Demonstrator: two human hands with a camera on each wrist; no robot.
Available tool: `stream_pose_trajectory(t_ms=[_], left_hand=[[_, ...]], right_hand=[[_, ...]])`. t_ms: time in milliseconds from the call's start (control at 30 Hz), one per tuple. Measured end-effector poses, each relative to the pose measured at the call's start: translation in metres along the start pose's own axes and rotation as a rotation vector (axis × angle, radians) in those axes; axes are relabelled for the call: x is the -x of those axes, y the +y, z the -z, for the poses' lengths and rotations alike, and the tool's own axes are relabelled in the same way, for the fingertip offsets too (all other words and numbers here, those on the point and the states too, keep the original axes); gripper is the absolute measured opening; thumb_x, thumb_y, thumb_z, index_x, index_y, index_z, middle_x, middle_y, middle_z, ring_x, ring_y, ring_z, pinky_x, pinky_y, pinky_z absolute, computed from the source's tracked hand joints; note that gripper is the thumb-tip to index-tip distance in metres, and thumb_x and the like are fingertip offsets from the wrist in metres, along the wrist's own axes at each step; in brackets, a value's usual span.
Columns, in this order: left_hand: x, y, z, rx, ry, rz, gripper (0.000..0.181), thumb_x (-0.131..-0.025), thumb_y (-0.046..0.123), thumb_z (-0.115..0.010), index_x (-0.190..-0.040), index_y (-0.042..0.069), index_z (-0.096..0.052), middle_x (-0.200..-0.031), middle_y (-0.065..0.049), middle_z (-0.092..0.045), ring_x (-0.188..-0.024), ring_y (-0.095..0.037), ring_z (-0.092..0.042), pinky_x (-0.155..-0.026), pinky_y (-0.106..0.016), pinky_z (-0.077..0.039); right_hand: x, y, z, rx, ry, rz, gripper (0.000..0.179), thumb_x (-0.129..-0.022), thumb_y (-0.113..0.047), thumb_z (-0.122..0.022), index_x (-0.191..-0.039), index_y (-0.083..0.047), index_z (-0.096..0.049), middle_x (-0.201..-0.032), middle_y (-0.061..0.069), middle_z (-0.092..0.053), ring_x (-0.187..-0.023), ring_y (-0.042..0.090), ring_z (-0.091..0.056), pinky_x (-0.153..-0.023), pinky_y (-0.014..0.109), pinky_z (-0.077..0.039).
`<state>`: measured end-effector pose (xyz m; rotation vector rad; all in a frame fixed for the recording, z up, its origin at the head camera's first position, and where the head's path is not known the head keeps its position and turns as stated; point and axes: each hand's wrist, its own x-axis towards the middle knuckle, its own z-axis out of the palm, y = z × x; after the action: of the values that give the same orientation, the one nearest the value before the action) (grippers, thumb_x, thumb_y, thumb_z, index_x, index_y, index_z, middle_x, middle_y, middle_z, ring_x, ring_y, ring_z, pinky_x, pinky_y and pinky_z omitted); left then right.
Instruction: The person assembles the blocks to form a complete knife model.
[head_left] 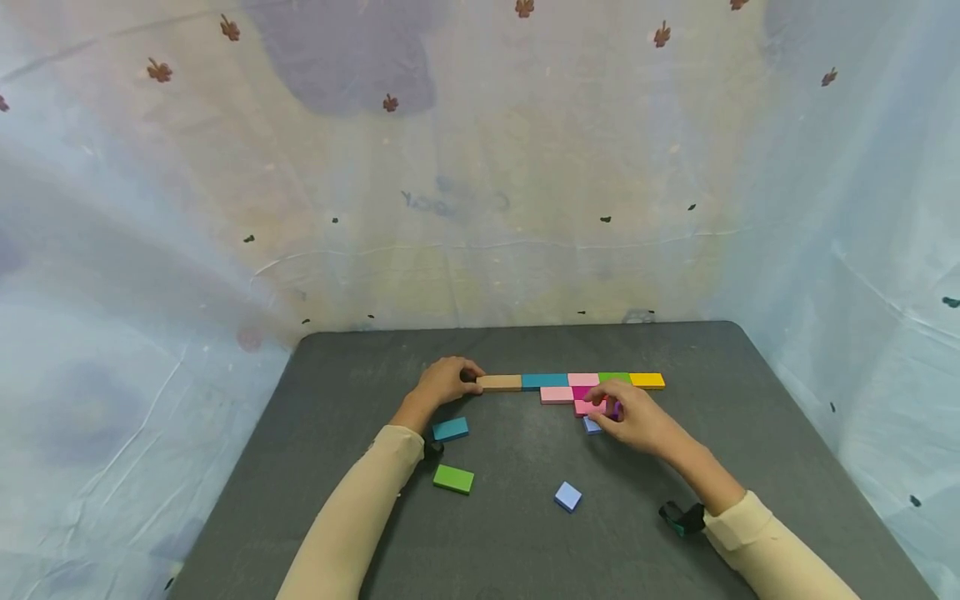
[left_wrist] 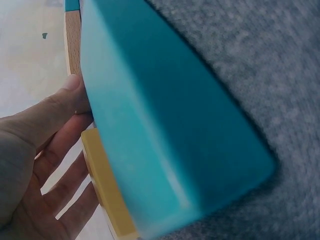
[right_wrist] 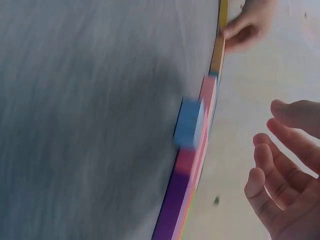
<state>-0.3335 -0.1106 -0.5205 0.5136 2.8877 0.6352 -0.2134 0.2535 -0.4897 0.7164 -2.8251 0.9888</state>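
Note:
My left hand [head_left: 444, 380] pinches the left end of a plain wooden block [head_left: 501, 383] between thumb and fingers. This block heads a row with a blue block [head_left: 545, 381], pink, green [head_left: 613, 377] and yellow [head_left: 647, 381] blocks. A second yellow block [left_wrist: 107, 185] shows under the left fingers in the left wrist view; the hand hides it from the head. My right hand [head_left: 633, 417] hovers over the shorter rows, fingers loosely bent and holding nothing. Near it lie pink blocks [head_left: 557, 396], a light blue block [right_wrist: 189, 122] and a purple block [right_wrist: 172, 205].
Nearer on the dark grey table [head_left: 495, 533] lie a loose teal block [head_left: 450, 429], a green block [head_left: 453, 479] and a small light blue block [head_left: 568, 497]. A pale patterned sheet [head_left: 480, 208] hangs behind and at both sides.

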Motion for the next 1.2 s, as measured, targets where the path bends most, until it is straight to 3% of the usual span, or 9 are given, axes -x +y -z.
stream_pose_trajectory(t_ms=[233, 633, 900, 1200], left_hand=[[0.000, 0.000, 0.000, 0.002, 0.002, 0.007, 0.032, -0.096, 0.033, -0.084, -0.125, 0.024, -0.081, -0.121, 0.003, -0.077, -0.116, -0.023, -0.069, -0.103, -0.052, -0.054], [-0.002, -0.001, 0.000, 0.003, -0.003, 0.008, 0.031, -0.095, 0.034, -0.084, -0.125, 0.024, -0.081, -0.120, 0.003, -0.078, -0.114, -0.024, -0.070, -0.103, -0.053, -0.054], [-0.002, 0.000, -0.001, 0.003, 0.003, 0.006, 0.031, -0.095, 0.034, -0.085, -0.124, 0.024, -0.081, -0.119, 0.003, -0.078, -0.111, -0.023, -0.071, -0.100, -0.051, -0.056], [0.000, 0.000, -0.001, 0.019, 0.014, -0.010, 0.030, -0.095, 0.032, -0.084, -0.124, 0.023, -0.081, -0.118, 0.003, -0.079, -0.112, -0.023, -0.071, -0.102, -0.052, -0.055]], right_hand=[[-0.010, -0.025, -0.020, -0.058, -0.028, 0.067, 0.029, -0.095, -0.009, -0.084, -0.121, -0.008, -0.072, -0.112, 0.005, -0.072, -0.093, 0.021, -0.064, -0.082, 0.042, -0.060], [-0.025, -0.076, -0.064, -0.064, -0.075, 0.096, 0.032, -0.096, -0.020, -0.085, -0.123, -0.009, -0.071, -0.118, 0.009, -0.072, -0.094, 0.024, -0.063, -0.081, 0.030, -0.056], [-0.032, -0.100, -0.093, -0.040, -0.146, 0.119, 0.039, -0.098, -0.028, -0.083, -0.127, -0.007, -0.072, -0.122, 0.009, -0.070, -0.099, 0.027, -0.065, -0.085, 0.035, -0.057], [-0.039, -0.119, -0.112, -0.052, -0.228, 0.119, 0.042, -0.096, -0.032, -0.084, -0.128, -0.007, -0.072, -0.121, 0.007, -0.070, -0.102, 0.022, -0.067, -0.086, 0.034, -0.058]])
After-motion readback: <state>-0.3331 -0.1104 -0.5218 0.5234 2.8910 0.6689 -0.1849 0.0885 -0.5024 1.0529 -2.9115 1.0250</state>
